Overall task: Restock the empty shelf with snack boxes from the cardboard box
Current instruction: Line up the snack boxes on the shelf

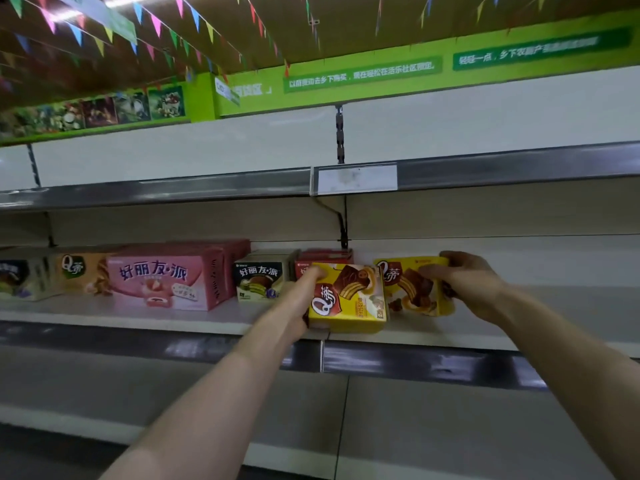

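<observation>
My left hand (300,299) grips the left side of a yellow snack box (349,299) that stands on the middle shelf (138,317) near its front edge. Just to its right, my right hand (467,285) holds a second yellow snack box (412,285), fingers curled over its top right corner, the box tilted slightly. Behind the first yellow box stands a red box (323,259), mostly hidden. The cardboard box is not in view.
Left along the same shelf stand a green-and-white box (259,280), a large pink box (166,278), a beige box (81,273) and another at the far left. The upper shelf (519,168) carries a blank price tag (356,180). A lower shelf (415,427) lies beneath my arms.
</observation>
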Motion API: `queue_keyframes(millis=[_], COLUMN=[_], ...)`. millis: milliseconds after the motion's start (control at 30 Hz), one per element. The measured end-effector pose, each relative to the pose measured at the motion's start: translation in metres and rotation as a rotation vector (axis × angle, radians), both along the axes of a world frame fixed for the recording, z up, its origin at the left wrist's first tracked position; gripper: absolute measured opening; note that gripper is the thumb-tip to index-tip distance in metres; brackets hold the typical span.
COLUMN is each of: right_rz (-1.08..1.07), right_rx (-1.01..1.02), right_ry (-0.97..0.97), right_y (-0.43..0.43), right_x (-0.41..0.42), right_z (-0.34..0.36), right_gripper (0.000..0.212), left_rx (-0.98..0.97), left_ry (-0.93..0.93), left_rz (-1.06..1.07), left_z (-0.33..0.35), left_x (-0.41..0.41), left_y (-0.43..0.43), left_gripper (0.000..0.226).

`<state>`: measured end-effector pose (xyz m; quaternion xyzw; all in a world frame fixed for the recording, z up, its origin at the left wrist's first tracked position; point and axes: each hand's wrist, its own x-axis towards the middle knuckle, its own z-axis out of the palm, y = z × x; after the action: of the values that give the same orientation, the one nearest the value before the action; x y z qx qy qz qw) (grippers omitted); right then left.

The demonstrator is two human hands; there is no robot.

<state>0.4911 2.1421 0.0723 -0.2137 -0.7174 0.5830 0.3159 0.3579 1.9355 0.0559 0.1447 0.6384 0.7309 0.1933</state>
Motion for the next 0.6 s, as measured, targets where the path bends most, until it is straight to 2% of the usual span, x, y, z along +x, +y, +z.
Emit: queue_keyframes(millis=[167,333,433,500,600], right_rz=[-0.011,0.011,0.014,0.02,0.022], right_rx=[0.026,0.057,0.096,0.145,0.235], right_ry=[-0.126,-0.134,-0.145,-0.178,-0.245], right_y=[0.025,0.042,0.047,0.049,0.052], right_x=[-0.006,-0.03,-0.053,-0.068,-0.085], right_z=[0.005,0.015,0.015,0.014,0.013], right_gripper=[0.07,0.075,0.075,0.07,0.044], left_rx=[0.048,0.039,0.071,0.087,0.085], left_ry=[-0.067,-0.03,-0.022,-0.017,-0.017], left_rz=[-0.043,-0.083,-0.074,-0.065,-0.068], left_z=[-0.008,-0.013,-0.022,-0.026,-0.028], left_x=[-0.012,-0.016,-0.021,-0.027,-0.033], left_y=[0.02,0.04,0.048,0.052,0.054], left_gripper=[0.032,0.002,0.011,0.013,0.02])
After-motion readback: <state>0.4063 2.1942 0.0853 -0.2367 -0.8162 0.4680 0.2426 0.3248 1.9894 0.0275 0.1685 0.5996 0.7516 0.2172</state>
